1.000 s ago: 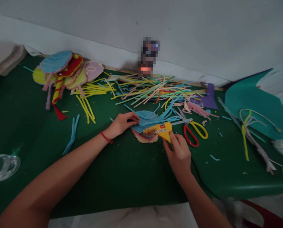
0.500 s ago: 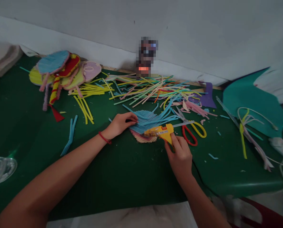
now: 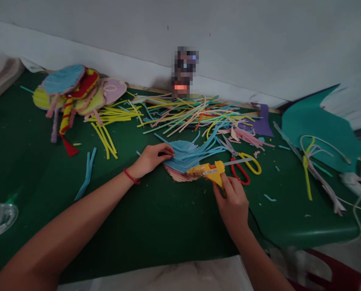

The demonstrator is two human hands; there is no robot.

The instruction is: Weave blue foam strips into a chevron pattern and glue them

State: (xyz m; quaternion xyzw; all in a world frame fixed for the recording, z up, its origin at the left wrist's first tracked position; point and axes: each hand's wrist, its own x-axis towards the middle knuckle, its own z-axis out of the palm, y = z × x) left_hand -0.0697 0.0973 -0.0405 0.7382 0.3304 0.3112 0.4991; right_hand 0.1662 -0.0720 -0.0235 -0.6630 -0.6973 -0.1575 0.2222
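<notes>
My right hand (image 3: 233,198) is wrapped around the grip of a yellow hot glue gun (image 3: 213,171). Its nozzle points left over the lower right part of a round fan-shaped piece (image 3: 183,176), and I cannot tell if it touches. Blue pipe cleaners (image 3: 184,155) lie side by side across most of that piece, their loose ends fanning out to the upper right; the lower edge shows pinkish strips. At the left edge of the piece, the fingertips of my left hand (image 3: 151,159) pinch together on a blue pipe cleaner, its end hidden by the fingers.
Scissors (image 3: 241,157) with red and yellow handles lie partly behind the glue stick. Loose pipe cleaners (image 3: 192,115) spread along the wall, near a pixelated upright object (image 3: 184,72). Finished fans (image 3: 65,81) are stacked at left; a clear container (image 3: 0,218) stands nearer. Teal sheet (image 3: 322,133) at right.
The glue gun has shifted a little to the right and down over the piece, in my right hand. My left hand keeps its place at the edge. The whole view has drifted slightly.
</notes>
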